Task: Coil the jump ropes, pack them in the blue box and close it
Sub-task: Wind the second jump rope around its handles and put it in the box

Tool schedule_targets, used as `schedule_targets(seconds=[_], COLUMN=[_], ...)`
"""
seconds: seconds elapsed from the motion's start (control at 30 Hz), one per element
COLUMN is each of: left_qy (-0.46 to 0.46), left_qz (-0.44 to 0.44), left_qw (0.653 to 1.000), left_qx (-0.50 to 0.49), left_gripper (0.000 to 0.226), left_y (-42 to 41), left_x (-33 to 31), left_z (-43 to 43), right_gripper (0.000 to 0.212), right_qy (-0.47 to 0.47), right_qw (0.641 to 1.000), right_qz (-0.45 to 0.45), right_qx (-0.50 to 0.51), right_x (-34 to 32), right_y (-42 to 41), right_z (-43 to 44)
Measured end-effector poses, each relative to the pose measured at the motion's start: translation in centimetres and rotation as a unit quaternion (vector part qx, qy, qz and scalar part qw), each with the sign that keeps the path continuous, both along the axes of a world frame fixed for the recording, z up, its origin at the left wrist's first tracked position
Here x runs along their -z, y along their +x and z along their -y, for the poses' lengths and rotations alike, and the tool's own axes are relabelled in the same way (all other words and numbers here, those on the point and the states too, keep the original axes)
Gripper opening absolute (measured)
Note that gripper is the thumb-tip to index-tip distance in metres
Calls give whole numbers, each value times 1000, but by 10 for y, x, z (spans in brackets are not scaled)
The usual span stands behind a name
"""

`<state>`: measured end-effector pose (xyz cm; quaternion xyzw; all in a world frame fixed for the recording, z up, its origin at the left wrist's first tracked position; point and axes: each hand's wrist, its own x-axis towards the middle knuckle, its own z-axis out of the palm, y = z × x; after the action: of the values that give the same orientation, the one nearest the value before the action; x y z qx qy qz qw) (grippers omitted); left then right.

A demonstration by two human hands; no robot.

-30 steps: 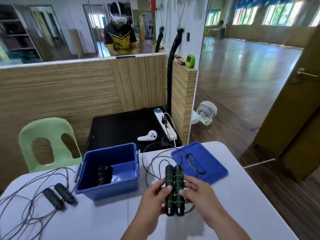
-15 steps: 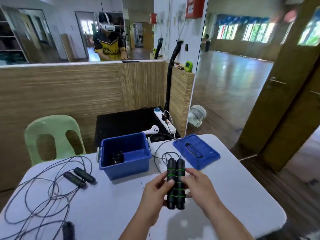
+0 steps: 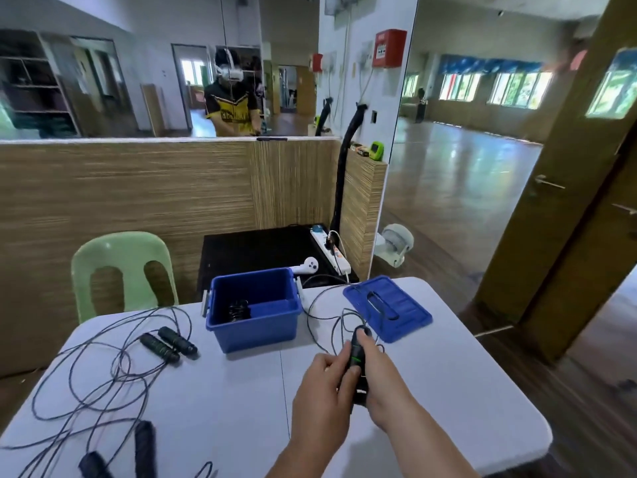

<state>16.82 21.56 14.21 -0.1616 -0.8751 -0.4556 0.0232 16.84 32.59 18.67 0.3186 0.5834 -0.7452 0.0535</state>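
Head view: left hand (image 3: pixel 320 391), right hand (image 3: pixel 382 388), each grip tight around rope handles (image 3: pixel 355 353).

My left hand (image 3: pixel 322 388) and right hand (image 3: pixel 384 388) meet ahead of me, 2 fists around the black handles (image 3: pixel 356 355): left fingers curled from the side, right wrapped, 1 fingertip on top.
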Motion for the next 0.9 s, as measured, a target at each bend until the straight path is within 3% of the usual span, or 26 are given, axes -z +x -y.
schedule_targets(seconds=[0.13,0.3,0.53,0.63,0.8,0.9], left_qy=[-71,-94,-66,-12,93,186], left_qz=[-52,-92,-271,-339,-316,-179], left_qw=[996,991,960,940,944,963], left_qx=[-16,-33,-36,-33,-24,-77], left_gripper=[48,67,37,30,28,39], left_y=[15,30,35,37,50,52], left_x=[-2,-7,4,8,4,-17], left_z=[-22,-52,-84,-91,-80,-70], right_gripper=[57,64,60,53,49,49], right_qy=[-103,-201,-307,-360,-383,-381], right_qw=[994,977,946,924,911,908], right_qz=[-7,-23,-68,-107,-147,-160], right_qx=[25,62,77,68,55,61], right_x=[-4,-4,-3,-2,-5,-11], right_y=[8,14,15,14,15,16], right_z=[-17,-44,-82,-94,-105,-104])
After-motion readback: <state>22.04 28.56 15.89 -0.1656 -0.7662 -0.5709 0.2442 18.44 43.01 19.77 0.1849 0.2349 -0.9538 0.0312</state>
